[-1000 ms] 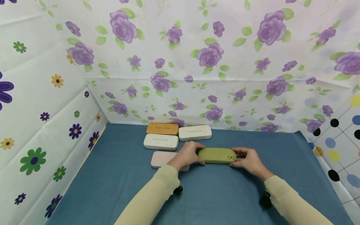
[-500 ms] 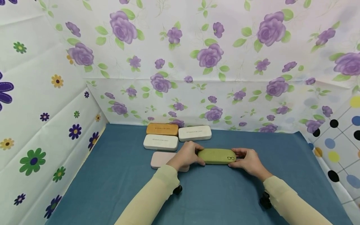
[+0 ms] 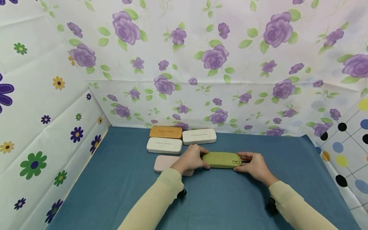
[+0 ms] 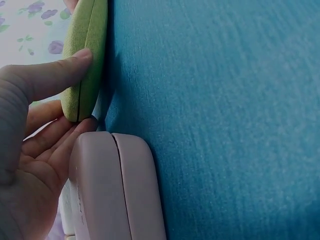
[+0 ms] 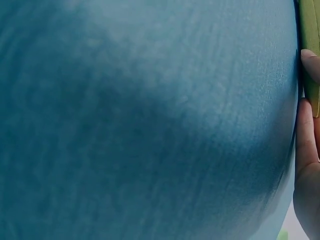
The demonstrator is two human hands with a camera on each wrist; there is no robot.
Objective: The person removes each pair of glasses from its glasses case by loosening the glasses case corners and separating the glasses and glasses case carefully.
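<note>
A green glasses case (image 3: 220,159) with a small glasses drawing at its right end lies lengthwise between my two hands. My left hand (image 3: 192,158) grips its left end, the thumb along the near long side. At the other end my right hand (image 3: 255,166) pinches the case between thumb and fingers. In the left wrist view the seam of the green case (image 4: 89,35) is closed. A pink glasses case (image 4: 115,185) lies just beside my left hand, partly covered by that forearm in the head view. Only an edge of the green case (image 5: 311,30) enters the right wrist view.
Behind the left hand lie an orange case (image 3: 165,132) and two white cases, one in front of it (image 3: 164,145) and one to its right (image 3: 199,136). Blue cloth (image 3: 224,204) covers the table. A flowered sheet (image 3: 189,64) hangs along the back.
</note>
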